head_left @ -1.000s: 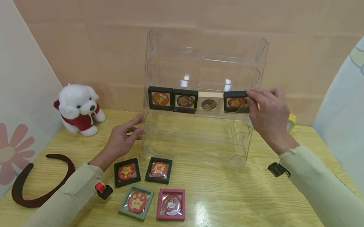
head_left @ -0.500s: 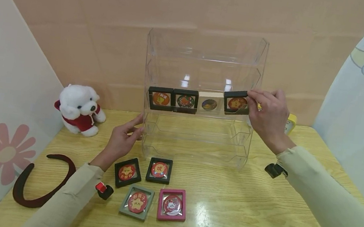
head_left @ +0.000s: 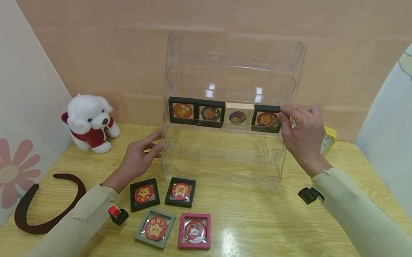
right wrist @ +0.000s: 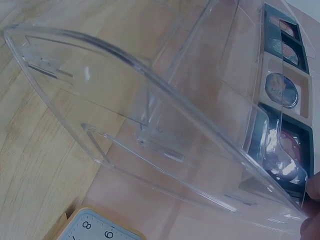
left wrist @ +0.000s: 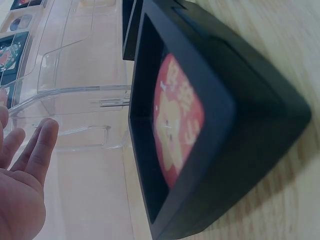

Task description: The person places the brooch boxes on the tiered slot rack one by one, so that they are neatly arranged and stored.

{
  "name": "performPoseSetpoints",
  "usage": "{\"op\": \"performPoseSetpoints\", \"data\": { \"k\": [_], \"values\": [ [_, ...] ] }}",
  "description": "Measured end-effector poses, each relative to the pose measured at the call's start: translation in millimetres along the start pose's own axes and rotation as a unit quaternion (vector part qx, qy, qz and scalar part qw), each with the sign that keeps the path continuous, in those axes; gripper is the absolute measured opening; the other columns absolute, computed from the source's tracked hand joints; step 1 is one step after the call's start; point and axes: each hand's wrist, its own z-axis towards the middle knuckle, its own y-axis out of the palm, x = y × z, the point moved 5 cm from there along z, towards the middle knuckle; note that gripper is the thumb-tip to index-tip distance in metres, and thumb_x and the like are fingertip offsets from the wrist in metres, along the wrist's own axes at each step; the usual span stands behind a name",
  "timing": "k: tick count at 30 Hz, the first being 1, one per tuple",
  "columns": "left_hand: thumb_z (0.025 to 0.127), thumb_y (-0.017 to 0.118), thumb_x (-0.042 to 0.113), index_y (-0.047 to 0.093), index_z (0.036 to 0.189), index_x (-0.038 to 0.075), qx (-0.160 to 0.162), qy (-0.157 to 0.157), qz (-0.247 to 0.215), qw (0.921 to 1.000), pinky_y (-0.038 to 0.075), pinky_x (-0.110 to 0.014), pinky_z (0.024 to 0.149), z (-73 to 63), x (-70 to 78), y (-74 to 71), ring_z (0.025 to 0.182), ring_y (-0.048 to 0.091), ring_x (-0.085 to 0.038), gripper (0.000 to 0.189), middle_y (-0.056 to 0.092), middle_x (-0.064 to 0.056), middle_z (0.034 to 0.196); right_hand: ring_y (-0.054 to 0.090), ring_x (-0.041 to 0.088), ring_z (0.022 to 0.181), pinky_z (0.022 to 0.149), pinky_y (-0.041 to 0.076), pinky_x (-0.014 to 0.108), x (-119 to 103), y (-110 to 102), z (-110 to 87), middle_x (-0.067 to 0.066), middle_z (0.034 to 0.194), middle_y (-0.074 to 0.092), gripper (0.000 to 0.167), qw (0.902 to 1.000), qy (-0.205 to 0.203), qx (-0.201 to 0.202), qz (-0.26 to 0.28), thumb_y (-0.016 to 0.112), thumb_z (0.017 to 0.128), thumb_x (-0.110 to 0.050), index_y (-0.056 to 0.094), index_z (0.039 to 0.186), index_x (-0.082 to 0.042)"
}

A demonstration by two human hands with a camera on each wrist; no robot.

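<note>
A clear acrylic rack [head_left: 231, 82] with several tiers stands at the back of the table. On one middle tier sit two black framed badges [head_left: 182, 110], a cream framed badge [head_left: 238, 116] and, at the right end, another black framed badge [head_left: 266, 119]. My right hand [head_left: 303, 134] pinches this last one by its upper right corner; in the right wrist view only fingertips [right wrist: 312, 187] show beside it. My left hand [head_left: 136, 159] touches the rack's left side low down, its fingers [left wrist: 42, 150] fairly straight in the left wrist view.
Before the rack lie two black framed badges [head_left: 144, 194], a grey-green one [head_left: 155, 228] and a magenta one [head_left: 195, 231]. A white plush dog [head_left: 91, 123] sits at left, behind a dark headband [head_left: 37, 228]. A yellow clock [head_left: 329, 139] stands behind my right hand.
The right-end black framed badge, tilted before, now sits level with the others on the tier. My right hand has come down slightly with it. My left hand stays at the rack's side.
</note>
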Motion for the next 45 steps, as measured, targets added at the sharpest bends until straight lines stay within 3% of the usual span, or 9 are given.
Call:
{"op": "performPoseSetpoints", "data": {
  "k": [7,25,30,35,40,45],
  "values": [
    [0.094,0.058,0.003,0.046,0.141,0.008,-0.001,0.001,-0.003,1.0,0.058,-0.03,0.068,-0.8,-5.1,-0.5,0.089,0.066,-0.029,0.048,0.054,-0.017,0.13,0.046,0.033,0.072,0.05,0.032,0.037,1.5,-0.1,-1.0,0.016,0.096,0.07,0.014,0.9996,0.011,-0.024,-0.007,0.067,0.086,-0.007,0.074,0.096,0.001],
    [0.094,0.057,0.002,0.046,0.14,0.006,-0.003,-0.009,-0.015,0.9998,0.058,-0.031,0.069,-1.6,-5.2,2.4,0.09,0.065,-0.033,0.047,0.054,-0.019,0.129,0.05,0.034,0.079,0.052,0.037,0.041,1.2,0.2,-7.2,0.014,0.101,0.069,0.02,0.999,0.018,-0.039,-0.008,0.067,0.086,-0.011,0.073,0.101,0.001],
    [0.095,0.057,0.003,0.046,0.141,0.008,-0.005,-0.007,-0.01,0.9999,0.057,-0.028,0.07,-1.0,-4.8,1.8,0.09,0.066,-0.032,0.048,0.055,-0.018,0.129,0.048,0.033,0.077,0.047,0.034,0.039,-9.2,-3.3,-7.9,0.014,0.102,0.069,0.025,0.9999,-0.005,-0.013,0.001,0.065,0.085,-0.016,0.072,0.101,0.002],
    [0.094,0.057,0.003,0.046,0.14,0.006,-0.002,-0.001,-0.01,0.9999,0.057,-0.03,0.07,-0.4,-3.5,1.0,0.09,0.066,-0.033,0.047,0.054,-0.019,0.129,0.052,0.032,0.074,0.052,0.037,0.04,-41.4,-4.3,-11.0,0.013,0.098,0.07,0.025,0.9965,-0.058,0.018,0.058,0.063,0.082,-0.016,0.072,0.095,0.003],
    [0.094,0.057,0.001,0.047,0.14,0.005,0.005,-0.002,-0.016,0.9999,0.058,-0.034,0.069,-0.3,-2.4,0.0,0.089,0.065,-0.034,0.047,0.054,-0.02,0.129,0.06,0.027,0.078,0.064,0.046,0.036,-85.1,6.6,-32.5,0.014,0.094,0.07,0.025,0.9792,-0.113,-0.046,0.162,0.065,0.083,-0.019,0.072,0.094,0.002],
    [0.093,0.057,-0.002,0.046,0.139,0.003,0.006,-0.006,-0.013,0.9999,0.058,-0.035,0.069,-0.7,2.3,0.0,0.09,0.065,-0.035,0.048,0.053,-0.022,0.13,0.061,0.015,0.08,0.065,0.053,0.028,-119.5,21.9,-66.2,0.006,0.094,0.069,0.023,0.9505,-0.124,-0.178,0.222,0.069,0.085,-0.022,0.072,0.096,-0.003]
  ]
}}
